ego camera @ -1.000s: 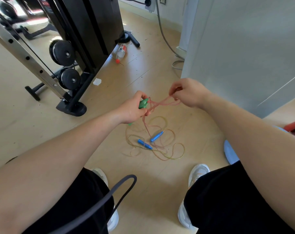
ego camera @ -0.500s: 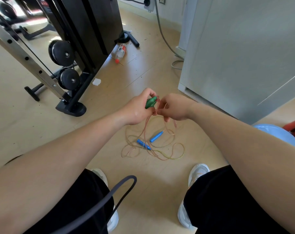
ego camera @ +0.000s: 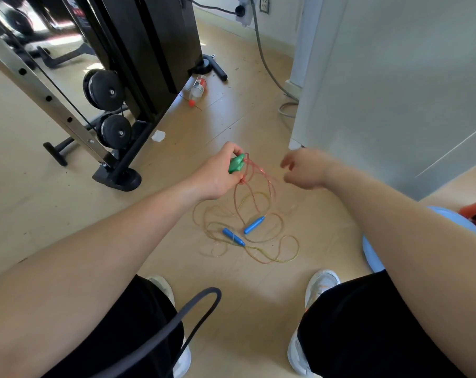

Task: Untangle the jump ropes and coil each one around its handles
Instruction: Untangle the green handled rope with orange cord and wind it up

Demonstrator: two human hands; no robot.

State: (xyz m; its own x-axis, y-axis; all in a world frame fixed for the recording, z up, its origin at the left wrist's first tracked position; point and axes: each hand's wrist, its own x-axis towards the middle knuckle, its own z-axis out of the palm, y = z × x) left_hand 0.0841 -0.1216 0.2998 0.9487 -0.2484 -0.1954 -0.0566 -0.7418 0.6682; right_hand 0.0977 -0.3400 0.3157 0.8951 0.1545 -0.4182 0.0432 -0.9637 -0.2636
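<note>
My left hand [ego camera: 217, 177] grips the green handles [ego camera: 236, 164] of one jump rope above the floor. Its pinkish rope [ego camera: 260, 173] loops out from the handles and drops into the tangle below. My right hand [ego camera: 305, 169] hovers just right of those loops with its fingers loosely curled, and I see no rope in it. The other rope's two blue handles [ego camera: 254, 224] [ego camera: 233, 237] lie on the floor between my feet. Thin yellowish-pink rope [ego camera: 286, 257] curls in loose loops around them.
A black weight machine [ego camera: 138, 50] with a steel rail stands at the left, a bottle [ego camera: 198, 87] lying by its base. A white cabinet [ego camera: 395, 91] fills the right. A light blue ball [ego camera: 373, 255] sits at my right knee, a grey band [ego camera: 193, 309] over my left thigh.
My right hand has let go of the pink rope at the green handles and moved off to the right. The left hand holds the handles in about the same place.
</note>
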